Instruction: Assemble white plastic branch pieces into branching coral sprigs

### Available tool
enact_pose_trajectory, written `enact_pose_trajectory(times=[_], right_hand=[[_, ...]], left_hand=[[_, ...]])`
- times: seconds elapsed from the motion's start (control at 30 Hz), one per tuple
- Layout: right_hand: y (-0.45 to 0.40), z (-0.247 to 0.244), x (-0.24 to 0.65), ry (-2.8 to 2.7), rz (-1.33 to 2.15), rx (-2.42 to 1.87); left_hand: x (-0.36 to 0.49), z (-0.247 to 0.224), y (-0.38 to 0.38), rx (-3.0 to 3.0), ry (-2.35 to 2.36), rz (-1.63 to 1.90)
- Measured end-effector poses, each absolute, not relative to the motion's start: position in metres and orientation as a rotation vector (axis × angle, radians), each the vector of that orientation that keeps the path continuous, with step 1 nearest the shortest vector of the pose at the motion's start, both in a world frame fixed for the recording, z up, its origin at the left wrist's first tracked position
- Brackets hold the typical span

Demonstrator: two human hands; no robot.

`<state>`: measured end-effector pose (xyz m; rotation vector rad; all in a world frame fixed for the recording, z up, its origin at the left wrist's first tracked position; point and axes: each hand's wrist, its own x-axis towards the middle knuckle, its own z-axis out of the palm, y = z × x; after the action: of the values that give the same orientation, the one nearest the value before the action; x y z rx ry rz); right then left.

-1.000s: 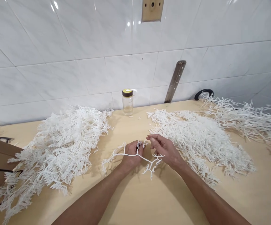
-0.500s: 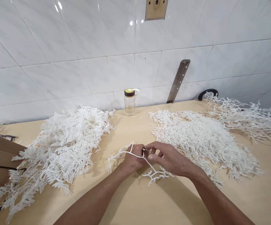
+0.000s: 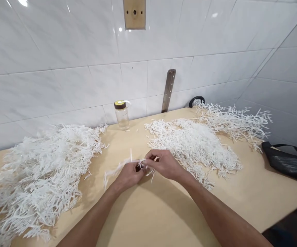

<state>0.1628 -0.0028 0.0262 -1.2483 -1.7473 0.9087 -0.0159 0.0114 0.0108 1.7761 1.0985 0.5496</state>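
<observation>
In the middle of the table, my left hand is closed round a white branched plastic sprig, whose thin twigs stick out to the left. Something small and dark shows between its fingers, too small to name. My right hand meets it from the right, thumb and fingertips pinched on the same sprig. A few short twigs hang below the fingertips. To the left spreads a big heap of white branched sprigs. Behind my right hand lies a flatter pile of short white pieces.
A clear bottle with a yellow-and-black lid stands by the tiled wall. A metal strip leans there, near a black curved object. Longer white branches lie back right, and a black bag sits at the right edge.
The view has swung right, bringing the black bag in. My right fingers have moved to pinch the sprig; its right-hand branch, spread out before, is now gathered at my fingertips.
</observation>
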Motion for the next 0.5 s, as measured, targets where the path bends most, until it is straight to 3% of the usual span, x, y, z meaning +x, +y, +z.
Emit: enact_pose_trajectory(times=[0.17,0.5], right_hand=[[0.004,0.019,0.16,-1.332,1.083,-1.265],[-0.013,0.053,0.155,-1.619,1.061,-1.088]], left_hand=[[-0.011,-0.001,0.012,1.58,1.015,0.76],[-0.006,-0.011,0.006,1.84,1.154,0.733]])
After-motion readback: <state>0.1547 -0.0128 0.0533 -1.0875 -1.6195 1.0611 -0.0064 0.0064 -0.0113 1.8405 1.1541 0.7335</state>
